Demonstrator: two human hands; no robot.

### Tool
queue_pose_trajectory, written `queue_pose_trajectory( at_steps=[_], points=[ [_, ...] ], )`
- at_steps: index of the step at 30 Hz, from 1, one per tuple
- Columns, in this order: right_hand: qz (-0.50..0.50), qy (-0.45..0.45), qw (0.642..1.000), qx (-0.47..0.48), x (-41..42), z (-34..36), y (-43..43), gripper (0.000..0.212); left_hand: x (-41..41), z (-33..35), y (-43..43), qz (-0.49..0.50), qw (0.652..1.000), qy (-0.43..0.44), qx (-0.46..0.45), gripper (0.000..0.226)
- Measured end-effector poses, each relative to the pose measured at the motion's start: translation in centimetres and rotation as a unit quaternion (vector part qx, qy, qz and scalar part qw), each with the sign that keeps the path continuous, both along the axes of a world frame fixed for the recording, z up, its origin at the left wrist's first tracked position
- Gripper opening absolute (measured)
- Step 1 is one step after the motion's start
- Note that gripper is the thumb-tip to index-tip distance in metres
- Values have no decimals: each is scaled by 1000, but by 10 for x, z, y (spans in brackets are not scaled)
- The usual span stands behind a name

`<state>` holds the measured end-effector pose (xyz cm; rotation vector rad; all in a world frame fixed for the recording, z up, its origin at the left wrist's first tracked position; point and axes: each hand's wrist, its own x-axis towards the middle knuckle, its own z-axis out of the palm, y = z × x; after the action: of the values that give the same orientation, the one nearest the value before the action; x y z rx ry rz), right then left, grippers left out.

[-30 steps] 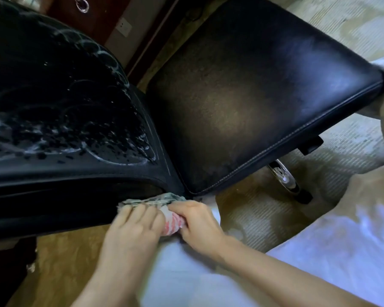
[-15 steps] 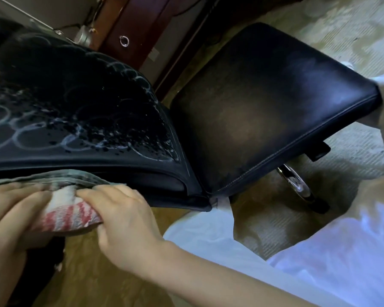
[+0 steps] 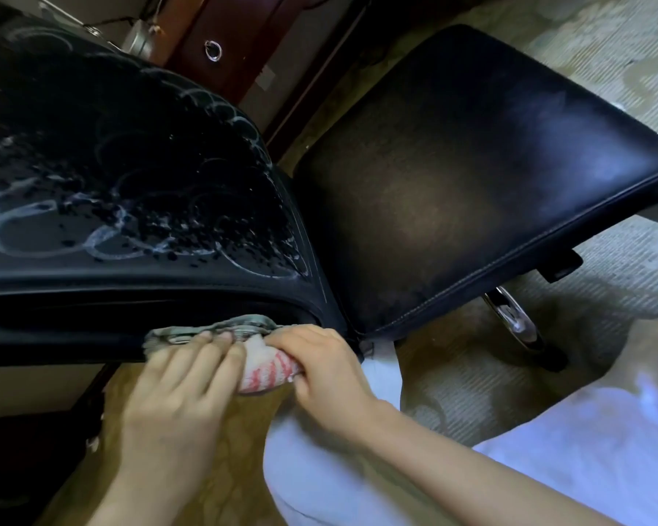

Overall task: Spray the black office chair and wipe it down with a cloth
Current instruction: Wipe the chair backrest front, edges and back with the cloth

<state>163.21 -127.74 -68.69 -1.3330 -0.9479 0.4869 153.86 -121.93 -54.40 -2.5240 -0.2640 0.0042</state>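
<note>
The black office chair lies tipped over on the carpet. Its backrest fills the left and carries white foamy rings and droplets; its seat fills the right. A red-and-white striped cloth with a grey soiled edge is pressed against the backrest's lower side edge, close to the joint with the seat. My left hand presses on the cloth with fairly straight fingers. My right hand grips the bunched end of the cloth.
A chrome chair leg with a dark caster sticks out below the seat. Patterned beige carpet covers the floor. A dark wooden cabinet with a ring pull stands behind. My pale clothing fills the lower right.
Both hands slid the cloth left along the backrest's edge, then back right to the corner near the seat. The view shifted with them.
</note>
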Motion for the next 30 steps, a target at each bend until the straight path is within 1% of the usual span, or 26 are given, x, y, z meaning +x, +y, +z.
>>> queue_pose_trajectory(
  at_steps=[2,3,6,8,11,14,17,20,23,26,30],
  points=[
    [3,-8,999,-43,5,-25,-2,48,3,-29,-5,-3,1000,23,14,33],
    [11,-18,997,-70,8,-39,-3,46,5,-43,-4,15,999,49,-2,32],
    [70,-62,980,-173,23,-80,-5,44,13,-91,-4,51,989,140,-21,31],
    [109,-80,966,-219,34,-96,-4,44,18,-117,-4,60,981,183,-33,27],
    [141,-96,956,-238,44,-101,1,45,23,-131,-1,75,979,185,-45,22],
    [141,-85,964,-208,40,-90,-1,37,21,-123,1,48,988,142,-24,24],
    [113,-66,980,-150,31,-68,-6,34,15,-95,-1,22,995,93,-14,26],
    [65,-72,991,-92,24,-34,-3,36,10,-54,-3,7,999,44,-6,25],
    [32,-78,996,-38,16,3,-1,45,4,-9,-2,0,1000,7,16,23],
    [21,-87,996,9,9,46,3,50,-5,39,-1,-5,999,-12,41,23],
    [3,-101,993,65,-1,105,9,51,-18,99,0,12,996,-39,81,19]
  ],
)
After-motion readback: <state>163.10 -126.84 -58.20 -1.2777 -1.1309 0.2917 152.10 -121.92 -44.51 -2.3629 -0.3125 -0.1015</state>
